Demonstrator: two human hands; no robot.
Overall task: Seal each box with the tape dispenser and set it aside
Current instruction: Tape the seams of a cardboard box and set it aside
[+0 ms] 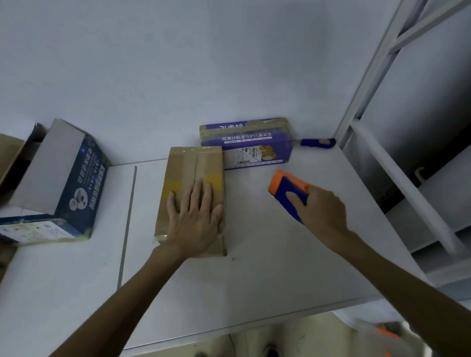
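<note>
left hand (194, 222) flat, spread on brown box (193, 178) | right hand (320, 210) grips tape dispenser (289, 190) at 3 o'clock | keep box pinned, run tape straight along seam

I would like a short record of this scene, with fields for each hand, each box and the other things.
left hand: flat on the brown box, fingers straight
right hand: grips the blue and orange tape dispenser, apart from the brown box
brown box: flaps closed, taped along the top
purple box: behind the brown box, at the wall
dark blue box: far left, a flap open
blue-handled tool: at the wall, right of the purple box
table: white
</note>
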